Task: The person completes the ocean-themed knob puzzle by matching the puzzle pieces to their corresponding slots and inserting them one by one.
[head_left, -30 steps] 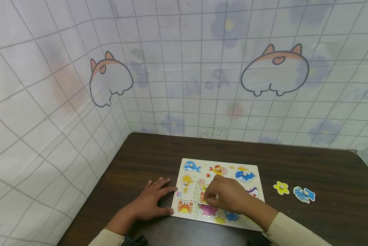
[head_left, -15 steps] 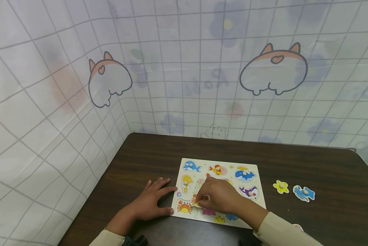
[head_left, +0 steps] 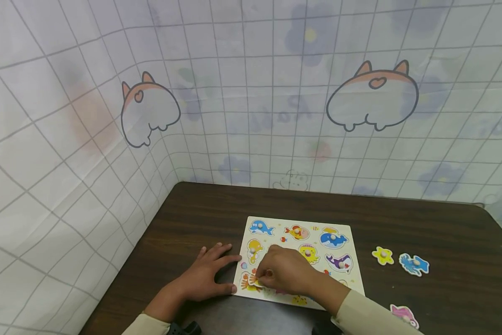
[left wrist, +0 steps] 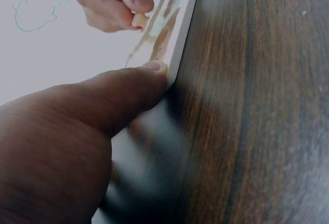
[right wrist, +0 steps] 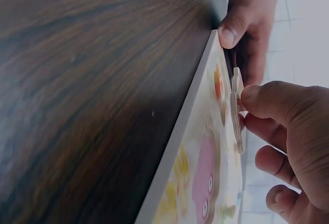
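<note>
In the head view my right hand (head_left: pixel 286 270) pinches a wooden crab puzzle piece (head_left: pixel 254 280) by its knob. The piece overlaps the printed crab slot (head_left: pixel 246 283) at the near left corner of the peg puzzle board (head_left: pixel 314 238). In the right wrist view the crab piece (right wrist: pixel 236 121) stands tilted, edge-on, just above the board. My left hand (head_left: pixel 211 272) lies with fingers spread on the table, its thumb against the board's left edge. The left wrist view shows that thumb (left wrist: pixel 128 93) at the board's corner. My right hand covers part of the near row.
Right of the board lie a yellow star piece (head_left: pixel 383 256), a blue piece (head_left: pixel 414 264) and a pink piece (head_left: pixel 404 316) near my right sleeve. Several pieces sit in the board, including a dolphin (head_left: pixel 261 227) and a purple whale (head_left: pixel 339 263). A patterned cloth (head_left: pixel 251 102) surrounds the dark table (head_left: pixel 217 204).
My right hand has moved left across the board with the crab piece, to the near left corner. The pink piece has come into view from behind my sleeve. My left hand has stayed still.
</note>
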Demonstrator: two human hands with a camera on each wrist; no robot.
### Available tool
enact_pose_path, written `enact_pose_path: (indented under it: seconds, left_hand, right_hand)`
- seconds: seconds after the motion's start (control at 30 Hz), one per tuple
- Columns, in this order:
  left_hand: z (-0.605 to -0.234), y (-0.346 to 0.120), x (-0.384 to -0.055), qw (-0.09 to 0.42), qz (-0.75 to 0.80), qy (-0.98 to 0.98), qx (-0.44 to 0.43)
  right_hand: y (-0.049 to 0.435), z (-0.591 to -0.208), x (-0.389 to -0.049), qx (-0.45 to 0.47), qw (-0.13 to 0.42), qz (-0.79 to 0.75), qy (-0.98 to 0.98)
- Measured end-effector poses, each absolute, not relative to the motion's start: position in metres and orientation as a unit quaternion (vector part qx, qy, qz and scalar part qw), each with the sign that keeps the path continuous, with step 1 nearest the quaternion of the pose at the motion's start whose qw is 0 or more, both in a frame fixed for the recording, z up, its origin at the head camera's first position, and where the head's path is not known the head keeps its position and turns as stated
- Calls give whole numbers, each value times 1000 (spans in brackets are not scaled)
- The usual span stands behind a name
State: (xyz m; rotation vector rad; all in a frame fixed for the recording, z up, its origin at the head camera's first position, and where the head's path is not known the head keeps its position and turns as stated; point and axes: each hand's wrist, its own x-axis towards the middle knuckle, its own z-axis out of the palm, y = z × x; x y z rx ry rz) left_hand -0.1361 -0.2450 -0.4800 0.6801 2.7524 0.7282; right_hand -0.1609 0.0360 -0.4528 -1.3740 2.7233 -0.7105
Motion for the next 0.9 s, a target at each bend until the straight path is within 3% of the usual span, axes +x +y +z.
enact_pose_path:
  seconds: [0.9]
  left_hand:
    - [-479,-244,-136,106,245,935,233]
  right_hand:
    - [12,-466,-160,-456,-2,-211,865]
